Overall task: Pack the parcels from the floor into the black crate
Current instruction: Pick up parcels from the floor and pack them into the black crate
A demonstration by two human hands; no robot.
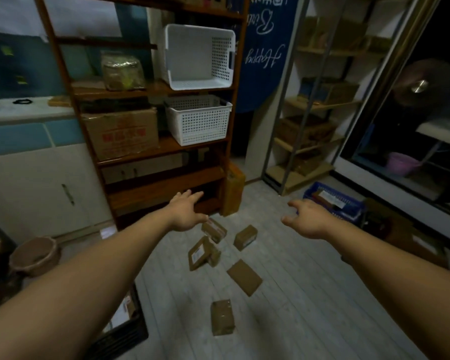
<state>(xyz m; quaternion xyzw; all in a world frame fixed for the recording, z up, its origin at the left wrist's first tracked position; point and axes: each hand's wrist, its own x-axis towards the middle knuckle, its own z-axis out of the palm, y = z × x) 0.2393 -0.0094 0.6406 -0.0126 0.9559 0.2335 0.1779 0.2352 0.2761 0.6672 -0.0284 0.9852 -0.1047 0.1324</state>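
Observation:
Several brown cardboard parcels lie scattered on the pale plank floor: one nearest me (222, 317), a flat one (244, 276), a labelled one leaning on another (199, 253), one further back (245, 237) and one by the shelf foot (214, 229). My left hand (186, 213) reaches forward above the far parcels, fingers spread and empty. My right hand (308, 219) is stretched out to the right of them, fingers loosely bent, holding nothing. The black crate (125, 333) sits at the lower left, partly hidden by my left arm, with parcels inside.
A wooden shelf unit (146, 152) with white baskets (198, 120) and a cardboard box stands straight ahead. A blue crate (335, 201) sits on the floor at right near a metal rack. A brown pot (34, 255) stands at left by white cabinets.

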